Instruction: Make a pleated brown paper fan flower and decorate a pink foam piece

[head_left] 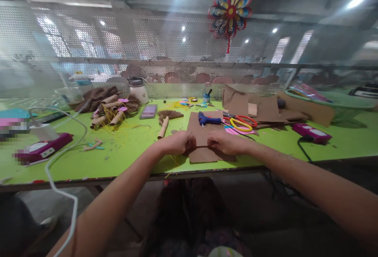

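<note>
Pinched brown paper (202,138) in curled left hand (178,142) and right hand (225,142); listed rolled tubes (117,118) and pleated fan (170,113) as seemingly done, held paper as unfinished, mostly flat.

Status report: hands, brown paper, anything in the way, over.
Left hand and right hand curled on brown paper. Glue gun lying on it, just beyond both hands.
</note>
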A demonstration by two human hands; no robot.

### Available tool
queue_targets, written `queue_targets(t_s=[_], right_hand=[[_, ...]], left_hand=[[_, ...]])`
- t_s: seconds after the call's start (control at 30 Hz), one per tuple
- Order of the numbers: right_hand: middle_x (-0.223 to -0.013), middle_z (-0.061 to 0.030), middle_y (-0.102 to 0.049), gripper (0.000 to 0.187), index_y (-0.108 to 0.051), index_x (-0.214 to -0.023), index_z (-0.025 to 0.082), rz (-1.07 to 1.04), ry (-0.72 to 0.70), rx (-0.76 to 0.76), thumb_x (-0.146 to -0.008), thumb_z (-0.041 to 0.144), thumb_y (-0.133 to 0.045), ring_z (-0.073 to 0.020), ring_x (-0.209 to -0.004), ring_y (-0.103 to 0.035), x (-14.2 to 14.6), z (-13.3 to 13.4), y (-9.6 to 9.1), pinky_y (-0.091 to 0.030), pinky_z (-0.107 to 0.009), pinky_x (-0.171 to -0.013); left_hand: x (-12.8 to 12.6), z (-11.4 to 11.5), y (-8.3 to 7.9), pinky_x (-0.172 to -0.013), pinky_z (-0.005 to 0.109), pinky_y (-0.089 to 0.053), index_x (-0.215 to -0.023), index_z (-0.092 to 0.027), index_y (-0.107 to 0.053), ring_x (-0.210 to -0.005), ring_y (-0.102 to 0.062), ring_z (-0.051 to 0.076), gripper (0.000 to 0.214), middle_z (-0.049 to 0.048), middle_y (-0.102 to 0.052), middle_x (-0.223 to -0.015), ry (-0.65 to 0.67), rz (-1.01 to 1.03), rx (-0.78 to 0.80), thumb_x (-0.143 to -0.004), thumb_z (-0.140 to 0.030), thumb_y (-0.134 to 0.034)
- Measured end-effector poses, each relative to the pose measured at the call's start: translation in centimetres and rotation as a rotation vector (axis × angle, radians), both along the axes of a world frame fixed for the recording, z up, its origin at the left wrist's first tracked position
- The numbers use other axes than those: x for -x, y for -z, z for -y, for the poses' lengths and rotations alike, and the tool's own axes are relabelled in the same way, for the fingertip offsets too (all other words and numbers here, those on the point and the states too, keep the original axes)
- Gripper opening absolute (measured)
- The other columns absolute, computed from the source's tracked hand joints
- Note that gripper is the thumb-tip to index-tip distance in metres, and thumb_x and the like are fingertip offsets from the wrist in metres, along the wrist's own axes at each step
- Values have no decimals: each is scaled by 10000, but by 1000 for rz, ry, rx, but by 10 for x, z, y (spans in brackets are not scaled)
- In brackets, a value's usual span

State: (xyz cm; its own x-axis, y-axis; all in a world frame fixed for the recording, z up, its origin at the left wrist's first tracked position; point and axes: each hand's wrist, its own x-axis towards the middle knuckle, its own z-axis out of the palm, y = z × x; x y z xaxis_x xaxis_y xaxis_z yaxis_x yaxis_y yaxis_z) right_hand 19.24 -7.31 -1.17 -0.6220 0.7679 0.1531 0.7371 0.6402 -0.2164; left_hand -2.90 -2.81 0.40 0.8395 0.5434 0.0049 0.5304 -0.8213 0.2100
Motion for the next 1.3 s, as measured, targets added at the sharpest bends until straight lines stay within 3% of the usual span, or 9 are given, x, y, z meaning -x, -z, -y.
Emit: queue_targets(t_s=[0.2, 0.33, 0.4, 0.5, 0.73, 0.93, 1.03, 1.13, 1.3], right_hand=[[-834, -86, -566, 77, -584, -793, 127, 153, -30, -277, -804, 114, -509, -175, -767, -484, 5, 9, 10, -348, -273, -650], [-816, -97, -534, 107, -567, -807, 125, 257, -78, -433, -829, 104, -464, -203, -800, -450, 6, 15, 18, -336, -299, -667], [-811, -95, -529, 130, -560, -801, 127, 250, -70, -478, -831, 82, -442, -205, -794, -443, 6, 16, 21, -341, -303, -675], [-796, -89, -523, 161, -548, -785, 132, 193, -14, -564, -847, 76, -411, -199, -769, -434, 7, 16, 22, -347, -305, -685], [-737, -76, -488, 203, -499, -690, 160, 79, 93, -749, -861, 108, -403, -201, -735, -410, 21, 18, 14, -328, -311, -643], [-742, -80, -498, 180, -519, -684, 157, 12, 122, -656, -827, 94, -430, -203, -743, -432, 22, 23, 19, -356, -313, -653], [-860, -103, -536, 100, -570, -847, 130, -155, 104, -510, -791, 112, -490, -216, -859, -475, 20, 27, 14, -400, -317, -731], [-946, -108, -571, 276, -581, -1020, 127, -288, 98, -323, -746, 156, -570, -213, -914, -510, 21, 28, 3, -420, -318, -769], [-724, -47, -642, 178, -672, -750, 151, -316, 172, 16, -800, 270, -550, -152, -684, -548, 26, 21, -11, -396, -263, -622]], left_hand=[[2, 0, -2, -604, 201, -399, -796, -181, -690, -656, -572, 135, 313, 18, -665, -738, -24, -4, 43, -591, -57, -490], [1, -3, -2, -588, 197, -379, -819, -180, -688, -634, -551, 122, 222, 10, -655, -715, -47, 57, 126, -673, -167, -520], [-2, -4, -2, -554, 199, -358, -785, -154, -676, -573, -516, 112, 240, 8, -617, -626, -84, 120, 193, -764, -315, -500], [-8, -3, -2, -506, 215, -312, -635, -120, -621, -501, -442, 103, 461, 5, -518, -505, -158, 207, 222, -833, -478, -408], [-6, 2, 0, -468, 215, -269, -579, -133, -531, -490, -401, 91, 457, -13, -489, -503, -127, 256, 314, -807, -522, -456], [1, 0, 4, -482, 202, -325, -607, -145, -516, -466, -455, 87, 450, -13, -525, -501, -93, 248, 517, -786, -556, -475], [0, -2, 5, -480, 201, -315, -629, -146, -535, -471, -450, 87, 432, -20, -516, -499, -105, 251, 488, -775, -551, -501], [0, -2, 4, -478, 202, -297, -670, -140, -573, -480, -433, 86, 426, -26, -496, -500, -64, 254, 451, -779, -545, -502], [-1, 1, 0, -483, 194, -297, -744, -123, -615, -500, -419, 79, 432, -27, -502, -534, -17, 247, 444, -777, -541, -511]])
